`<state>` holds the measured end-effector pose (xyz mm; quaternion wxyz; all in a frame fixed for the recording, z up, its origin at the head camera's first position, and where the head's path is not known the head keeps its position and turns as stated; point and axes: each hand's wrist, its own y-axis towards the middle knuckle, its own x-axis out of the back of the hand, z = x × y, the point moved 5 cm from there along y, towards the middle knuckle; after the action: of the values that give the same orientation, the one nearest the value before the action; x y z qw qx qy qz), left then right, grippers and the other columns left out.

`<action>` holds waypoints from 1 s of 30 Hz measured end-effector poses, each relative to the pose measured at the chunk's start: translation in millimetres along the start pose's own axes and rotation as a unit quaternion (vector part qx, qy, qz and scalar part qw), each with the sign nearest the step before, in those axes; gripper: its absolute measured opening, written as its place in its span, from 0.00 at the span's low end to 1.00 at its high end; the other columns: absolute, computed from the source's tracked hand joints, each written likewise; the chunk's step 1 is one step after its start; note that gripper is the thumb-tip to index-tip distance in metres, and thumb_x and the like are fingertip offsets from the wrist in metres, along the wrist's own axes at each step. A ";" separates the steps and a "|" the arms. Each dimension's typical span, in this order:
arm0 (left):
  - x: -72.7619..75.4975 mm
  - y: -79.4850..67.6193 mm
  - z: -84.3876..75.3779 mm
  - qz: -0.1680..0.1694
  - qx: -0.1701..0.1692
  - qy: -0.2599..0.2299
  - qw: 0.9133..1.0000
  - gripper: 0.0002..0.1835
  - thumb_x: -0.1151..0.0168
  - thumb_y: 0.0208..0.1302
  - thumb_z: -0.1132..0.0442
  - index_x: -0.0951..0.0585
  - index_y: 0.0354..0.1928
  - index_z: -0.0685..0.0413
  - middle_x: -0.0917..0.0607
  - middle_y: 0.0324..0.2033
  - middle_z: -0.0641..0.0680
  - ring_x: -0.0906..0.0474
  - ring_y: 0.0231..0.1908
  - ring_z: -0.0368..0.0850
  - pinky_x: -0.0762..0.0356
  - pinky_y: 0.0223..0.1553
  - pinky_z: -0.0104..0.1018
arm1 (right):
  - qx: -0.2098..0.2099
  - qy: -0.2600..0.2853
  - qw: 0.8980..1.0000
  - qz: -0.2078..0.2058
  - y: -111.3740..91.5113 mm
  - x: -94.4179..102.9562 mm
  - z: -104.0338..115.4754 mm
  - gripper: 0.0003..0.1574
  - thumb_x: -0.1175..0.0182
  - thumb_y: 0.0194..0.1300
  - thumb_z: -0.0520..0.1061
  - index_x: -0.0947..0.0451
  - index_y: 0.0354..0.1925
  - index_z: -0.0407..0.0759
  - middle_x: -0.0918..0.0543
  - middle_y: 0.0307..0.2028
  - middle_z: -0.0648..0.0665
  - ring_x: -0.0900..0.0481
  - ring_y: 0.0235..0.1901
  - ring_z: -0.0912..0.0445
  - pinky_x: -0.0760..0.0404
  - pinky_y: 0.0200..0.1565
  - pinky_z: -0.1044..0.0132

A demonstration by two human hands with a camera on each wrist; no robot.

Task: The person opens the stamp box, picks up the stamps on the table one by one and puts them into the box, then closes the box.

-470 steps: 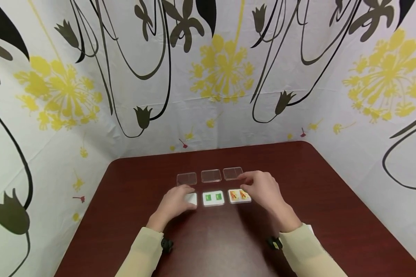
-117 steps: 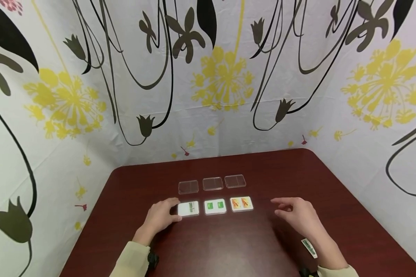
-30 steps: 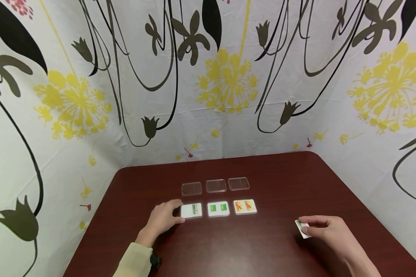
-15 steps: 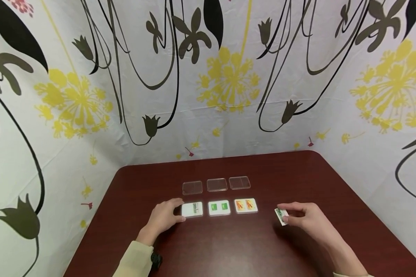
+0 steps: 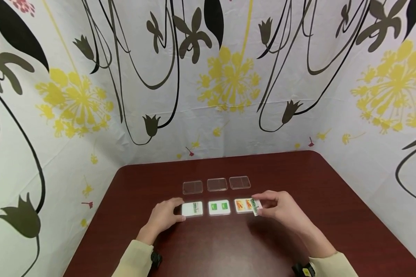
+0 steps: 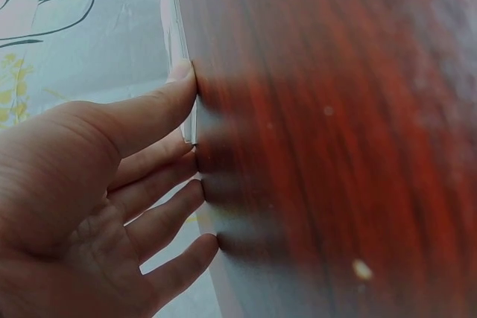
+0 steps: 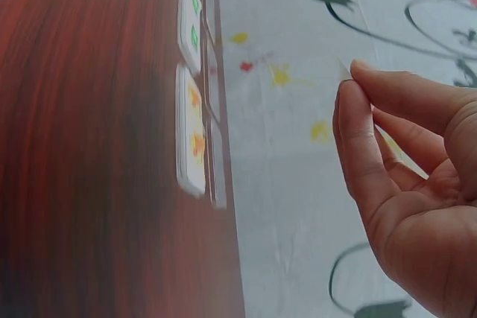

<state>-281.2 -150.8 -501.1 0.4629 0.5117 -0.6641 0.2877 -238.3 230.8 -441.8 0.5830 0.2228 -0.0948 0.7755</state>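
My right hand (image 5: 287, 211) pinches a small white card with green print (image 5: 256, 207) between thumb and fingertips. It is raised above the table, overlapping the right end of a case with two orange pictures (image 5: 244, 206) in the head view. In the right wrist view only a thin edge of the pinched card (image 7: 343, 70) shows. With thumb and fingers at its left end, my left hand (image 5: 163, 217) holds a flat case (image 5: 190, 209), white on its left half and bearing a dark green printed card on its right. Between these cases lies one with two green pictures (image 5: 219, 207).
Three clear shallow lids or trays (image 5: 192, 187) lie in a row behind the filled cases. The dark red-brown table (image 5: 215, 246) has rounded far corners. White cloth with a floral print (image 5: 211, 127) hangs around its back and sides.
My right hand has carried the small card leftward from the table's right side, where it lay some seconds ago, to the orange-picture case. The left hand keeps its place.
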 end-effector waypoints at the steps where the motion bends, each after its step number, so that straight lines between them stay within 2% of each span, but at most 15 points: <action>1: 0.1 0.2 0.1 0.000 0.001 -0.001 1.000 0.32 0.23 0.57 0.51 0.19 0.63 0.51 0.21 0.62 0.54 0.24 0.61 0.56 0.27 0.58 0.58 | 0.005 0.000 1.000 0.002 3.8 -3.6 2.9 0.25 0.26 0.58 0.37 0.15 0.55 0.45 0.15 0.45 0.45 0.16 0.34 0.49 0.16 0.34 0.61; 6: -0.1 0.9 0.4 0.000 0.000 0.000 1.000 0.32 0.23 0.57 0.51 0.19 0.63 0.51 0.21 0.63 0.54 0.24 0.61 0.57 0.27 0.58 0.59 | 0.031 0.003 0.999 0.009 22.2 -24.0 14.7 0.25 0.26 0.57 0.36 0.14 0.54 0.47 0.16 0.50 0.46 0.16 0.37 0.50 0.16 0.35 0.61; 10: -1.1 1.0 0.7 0.002 0.001 0.002 1.000 0.31 0.23 0.57 0.51 0.19 0.63 0.51 0.21 0.63 0.54 0.24 0.61 0.57 0.27 0.58 0.59 | 0.037 0.025 0.999 0.011 33.1 -43.3 27.4 0.27 0.28 0.56 0.32 0.14 0.54 0.45 0.17 0.52 0.43 0.15 0.38 0.47 0.15 0.35 0.61; 13: -1.1 0.8 0.8 0.002 0.002 -0.001 1.000 0.31 0.23 0.57 0.51 0.19 0.63 0.50 0.21 0.63 0.54 0.24 0.61 0.57 0.27 0.58 0.59 | 0.045 0.033 0.998 0.016 41.5 -57.6 33.0 0.27 0.28 0.55 0.31 0.14 0.53 0.46 0.17 0.50 0.45 0.15 0.36 0.48 0.15 0.33 0.60; 16: -0.2 0.1 0.8 0.000 0.005 -0.004 1.000 0.32 0.23 0.57 0.51 0.19 0.63 0.50 0.21 0.63 0.54 0.24 0.61 0.57 0.27 0.58 0.59 | 0.059 0.010 0.998 0.022 52.4 -69.6 33.1 0.26 0.26 0.55 0.34 0.13 0.52 0.51 0.16 0.45 0.51 0.16 0.33 0.53 0.17 0.30 0.62; 19: 1.5 -0.6 -0.3 -0.002 0.007 -0.006 1.000 0.32 0.23 0.57 0.51 0.19 0.63 0.50 0.21 0.63 0.54 0.24 0.61 0.57 0.27 0.58 0.59 | 0.066 -0.009 0.997 0.031 62.2 -80.3 38.2 0.24 0.25 0.56 0.36 0.13 0.52 0.51 0.17 0.41 0.51 0.18 0.32 0.54 0.19 0.29 0.64; 23: 3.0 0.0 -1.3 -0.003 0.008 -0.006 1.000 0.31 0.23 0.57 0.51 0.19 0.63 0.50 0.21 0.63 0.54 0.24 0.61 0.57 0.27 0.58 0.59 | 0.073 -0.005 0.997 0.040 73.8 -95.8 45.6 0.23 0.24 0.56 0.38 0.12 0.51 0.50 0.18 0.35 0.49 0.19 0.32 0.55 0.21 0.30 0.65; 30: 1.9 2.1 -0.6 -0.001 0.015 -0.004 1.000 0.31 0.22 0.56 0.51 0.18 0.61 0.49 0.20 0.62 0.53 0.23 0.59 0.56 0.25 0.56 0.58 | 0.063 -0.001 0.997 0.053 89.0 -124.0 51.2 0.19 0.24 0.57 0.41 0.11 0.48 0.51 0.15 0.32 0.53 0.16 0.32 0.54 0.17 0.33 0.62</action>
<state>-283.1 -150.4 -499.0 0.4527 0.5201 -0.6615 0.2950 -283.0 76.2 -443.2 0.5256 0.2547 -0.0580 0.8097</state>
